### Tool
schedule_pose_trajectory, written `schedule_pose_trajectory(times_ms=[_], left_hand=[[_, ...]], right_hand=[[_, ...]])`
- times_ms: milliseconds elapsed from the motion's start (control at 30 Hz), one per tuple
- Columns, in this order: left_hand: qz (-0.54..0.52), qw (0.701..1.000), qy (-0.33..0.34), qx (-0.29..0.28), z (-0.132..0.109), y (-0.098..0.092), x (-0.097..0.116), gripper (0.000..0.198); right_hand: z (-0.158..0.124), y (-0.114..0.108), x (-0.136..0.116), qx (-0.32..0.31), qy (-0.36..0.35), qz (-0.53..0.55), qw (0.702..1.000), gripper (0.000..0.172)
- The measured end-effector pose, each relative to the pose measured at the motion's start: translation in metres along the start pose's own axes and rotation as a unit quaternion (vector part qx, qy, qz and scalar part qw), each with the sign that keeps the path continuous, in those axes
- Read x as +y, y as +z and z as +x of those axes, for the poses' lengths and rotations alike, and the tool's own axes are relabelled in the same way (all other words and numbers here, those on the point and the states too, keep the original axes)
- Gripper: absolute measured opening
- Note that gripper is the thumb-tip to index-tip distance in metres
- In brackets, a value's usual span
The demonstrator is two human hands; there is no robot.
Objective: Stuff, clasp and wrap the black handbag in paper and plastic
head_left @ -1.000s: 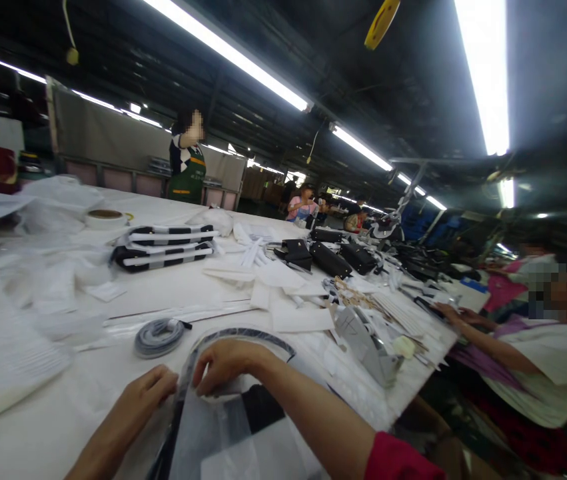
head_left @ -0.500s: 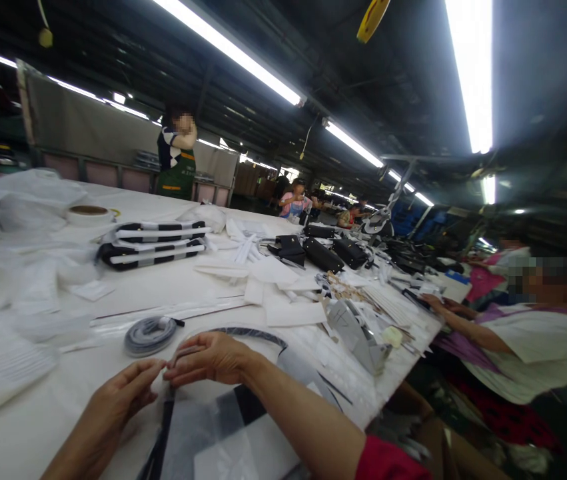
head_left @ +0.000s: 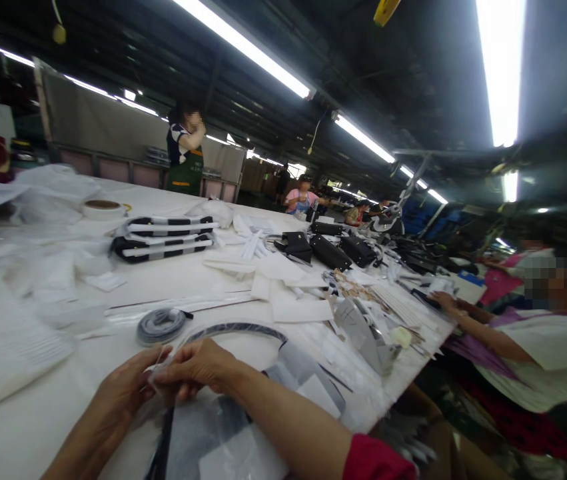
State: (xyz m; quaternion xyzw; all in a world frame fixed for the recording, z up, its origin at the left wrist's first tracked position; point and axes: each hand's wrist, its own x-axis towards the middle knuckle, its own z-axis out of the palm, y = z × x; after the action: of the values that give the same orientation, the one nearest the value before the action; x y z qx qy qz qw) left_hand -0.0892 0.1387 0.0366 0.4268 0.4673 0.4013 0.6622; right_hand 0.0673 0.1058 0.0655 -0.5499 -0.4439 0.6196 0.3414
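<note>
My left hand [head_left: 120,390] and my right hand [head_left: 203,367] meet over the near table, fingers closed. Both pinch a thin piece of clear plastic film [head_left: 159,371], its lower part hidden by my fingers. Below them lies a dark bag [head_left: 223,417] covered with translucent wrapping and white sheets, partly behind my right forearm. Its curved dark handle [head_left: 243,327], wrapped in clear film, arches beyond my right hand. Under my hands a black strap [head_left: 162,443] runs toward me. Just past my fingers sits a coiled grey strap [head_left: 162,326].
Two padded black-and-white wrapped pieces [head_left: 166,240] lie farther back beside a tape roll [head_left: 103,208]. Crumpled white wrapping [head_left: 13,320] covers the left side. Black bags [head_left: 330,250] and paper scraps [head_left: 300,308] spread across the right. A co-worker [head_left: 528,340] sits at the right edge.
My right hand has shifted slightly left and down, and its fingers have curled in against my left hand. Clear film now shows between them. The view has turned a little left.
</note>
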Motion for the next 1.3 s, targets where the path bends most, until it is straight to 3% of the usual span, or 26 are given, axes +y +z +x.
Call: schedule_pose_trajectory(times_ms=[133, 233, 367, 467, 567, 667, 800, 867, 933, 1033, 1200, 1300], left_hand=[[0.136, 0.988, 0.064, -0.018, 0.002, -0.006, -0.001, 0.062], [0.214, 0.964, 0.158, 0.009, 0.000, -0.006, 0.002, 0.058], [0.267, 0.926, 0.269, 0.007, -0.006, 0.002, 0.003, 0.054], [0.300, 0.898, 0.321, -0.007, -0.010, 0.008, -0.002, 0.050], [0.322, 0.878, 0.354, -0.011, -0.014, 0.011, -0.006, 0.042], [0.303, 0.896, 0.324, 0.005, -0.016, 0.009, -0.005, 0.042], [0.233, 0.963, 0.136, -0.022, -0.022, 0.009, 0.006, 0.055], [0.200, 0.976, 0.065, -0.053, -0.025, 0.012, 0.012, 0.058], [0.166, 0.984, 0.036, -0.063, -0.028, 0.014, 0.016, 0.060], [0.123, 0.990, 0.043, -0.049, -0.029, 0.011, 0.019, 0.060], [0.081, 0.991, 0.103, 0.000, -0.024, -0.006, 0.023, 0.061], [0.128, 0.983, 0.134, -0.021, -0.023, -0.007, 0.023, 0.060]], right_hand=[[0.001, 0.003, -0.004, 0.016, -0.009, -0.072, 0.997, 0.023], [0.002, 0.004, -0.005, 0.034, -0.008, -0.141, 0.989, 0.017], [0.003, 0.009, -0.002, 0.109, -0.005, -0.241, 0.964, 0.020], [0.002, 0.013, 0.001, 0.164, -0.005, -0.177, 0.970, 0.029], [0.003, 0.014, 0.002, 0.179, -0.003, -0.052, 0.982, 0.018], [0.003, 0.012, 0.001, 0.172, -0.001, -0.010, 0.985, 0.010], [0.005, 0.010, 0.002, 0.156, -0.023, 0.026, 0.987, 0.012], [0.006, 0.010, 0.004, 0.152, -0.041, 0.037, 0.987, 0.013], [0.006, 0.009, 0.006, 0.145, -0.054, 0.036, 0.987, 0.014], [0.004, 0.003, 0.007, 0.088, -0.039, 0.029, 0.995, 0.016], [0.000, -0.005, 0.008, -0.020, -0.039, -0.013, 0.999, 0.036], [0.003, -0.001, 0.011, -0.043, -0.062, -0.049, 0.996, 0.035]])
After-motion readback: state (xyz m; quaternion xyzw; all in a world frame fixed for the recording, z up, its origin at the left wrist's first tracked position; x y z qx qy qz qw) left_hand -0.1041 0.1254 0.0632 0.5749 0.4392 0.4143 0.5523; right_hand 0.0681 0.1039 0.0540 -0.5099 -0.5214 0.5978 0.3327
